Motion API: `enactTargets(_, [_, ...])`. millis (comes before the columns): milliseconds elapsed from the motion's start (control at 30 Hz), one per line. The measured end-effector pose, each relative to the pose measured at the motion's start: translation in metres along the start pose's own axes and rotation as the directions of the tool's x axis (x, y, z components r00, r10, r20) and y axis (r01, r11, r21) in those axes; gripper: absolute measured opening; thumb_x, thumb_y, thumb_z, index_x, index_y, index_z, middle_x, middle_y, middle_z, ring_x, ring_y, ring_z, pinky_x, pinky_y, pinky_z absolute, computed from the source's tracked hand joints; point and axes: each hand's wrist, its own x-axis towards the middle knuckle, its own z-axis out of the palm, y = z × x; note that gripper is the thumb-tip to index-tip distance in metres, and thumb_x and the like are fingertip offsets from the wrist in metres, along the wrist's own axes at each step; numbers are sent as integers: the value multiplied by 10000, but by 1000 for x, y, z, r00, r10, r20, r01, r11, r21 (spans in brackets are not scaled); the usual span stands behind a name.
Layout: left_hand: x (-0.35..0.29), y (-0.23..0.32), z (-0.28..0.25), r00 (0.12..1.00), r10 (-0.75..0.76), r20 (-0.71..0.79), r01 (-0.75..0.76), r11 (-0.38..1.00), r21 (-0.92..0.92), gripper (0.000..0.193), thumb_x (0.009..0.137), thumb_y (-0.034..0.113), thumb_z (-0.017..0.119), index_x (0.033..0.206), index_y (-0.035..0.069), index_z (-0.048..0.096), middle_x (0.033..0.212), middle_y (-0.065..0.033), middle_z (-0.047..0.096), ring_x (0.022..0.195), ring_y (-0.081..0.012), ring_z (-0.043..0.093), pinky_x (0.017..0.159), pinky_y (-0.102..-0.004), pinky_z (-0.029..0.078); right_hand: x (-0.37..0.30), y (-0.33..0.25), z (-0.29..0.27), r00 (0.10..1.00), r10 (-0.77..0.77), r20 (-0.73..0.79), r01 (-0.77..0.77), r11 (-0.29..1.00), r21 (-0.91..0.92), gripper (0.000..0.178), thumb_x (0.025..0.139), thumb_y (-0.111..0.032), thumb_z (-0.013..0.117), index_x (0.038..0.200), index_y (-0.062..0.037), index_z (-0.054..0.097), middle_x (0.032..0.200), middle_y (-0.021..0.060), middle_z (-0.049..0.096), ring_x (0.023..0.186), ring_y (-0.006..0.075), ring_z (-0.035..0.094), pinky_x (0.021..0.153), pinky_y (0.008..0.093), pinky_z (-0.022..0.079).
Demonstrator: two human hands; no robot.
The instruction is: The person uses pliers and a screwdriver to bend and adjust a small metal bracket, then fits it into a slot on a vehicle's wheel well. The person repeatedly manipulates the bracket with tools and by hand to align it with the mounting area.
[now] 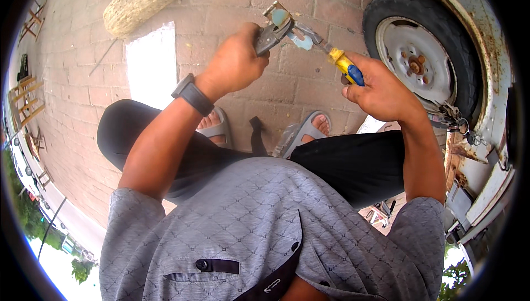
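Observation:
Both of my hands are out in front of me over the brick paving. My left hand [237, 58], with a dark watch on its wrist, is closed around grey metal pliers [269, 38]. The jaws are at a small metal part [279, 16] with worn light-blue paint, which has a squared end and a flat painted tab. In my right hand [381, 86] is a screwdriver [345, 67] with a yellow and blue handle, held from the right. Its shaft points left toward the painted part; whether the tip touches it I cannot tell.
A spare-looking black tyre on a rusty white wheel [411, 58] stands close at right, beside a rusted vehicle body [497, 41]. A bunch of keys [452, 114] hangs there. At upper left lie a large stone [141, 3] and a white sheet [150, 63].

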Motion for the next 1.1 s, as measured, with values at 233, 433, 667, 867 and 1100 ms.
enactTargets(233, [-1, 1, 0, 1000, 3, 30, -4, 999, 48, 373, 891, 128, 679, 1179, -67, 545, 894, -268, 657, 845, -419, 663, 792, -436, 524, 0, 0, 5, 996, -54, -70, 46, 993, -105, 369, 819, -24, 612, 1186, 8, 595, 802, 218, 590, 729, 377, 606, 687, 443, 477])
enactTargets(433, [-4, -3, 7, 999, 29, 29, -31, 997, 66, 321, 902, 107, 649, 1149, -60, 530, 863, -299, 651, 836, -475, 658, 767, -486, 524, 0, 2, 15, 986, -99, -133, 81, 988, -133, 331, 823, -39, 606, 1144, 39, 585, 846, 274, 621, 805, 459, 638, 719, 492, 481])
enactTargets(667, [-9, -4, 18, 999, -38, -2, 38, 989, 144, 307, 872, 72, 604, 1148, -36, 524, 899, -335, 666, 872, -516, 658, 800, -561, 528, 4, 1, 18, 997, 7, -73, -19, 988, -156, 261, 822, -42, 605, 1063, 54, 576, 809, 295, 616, 791, 486, 634, 715, 506, 485])
enactTargets(867, [-2, -12, 22, 999, -36, -10, 37, 989, 142, 326, 896, 110, 654, 1142, -61, 526, 879, -324, 652, 864, -491, 652, 768, -505, 523, 7, -4, 16, 997, 42, -64, -51, 988, -143, 236, 824, -55, 618, 1035, 44, 590, 795, 281, 619, 760, 454, 632, 695, 491, 476])
enactTargets(1100, [2, 0, 0, 987, -91, 130, 104, 990, -96, 395, 883, 207, 733, 1146, -50, 588, 863, -141, 633, 797, -225, 602, 757, -363, 510, 6, -6, -1, 996, 85, 19, -84, 995, -50, 259, 867, -50, 657, 1117, 3, 612, 777, 36, 561, 733, 146, 528, 699, 318, 455])
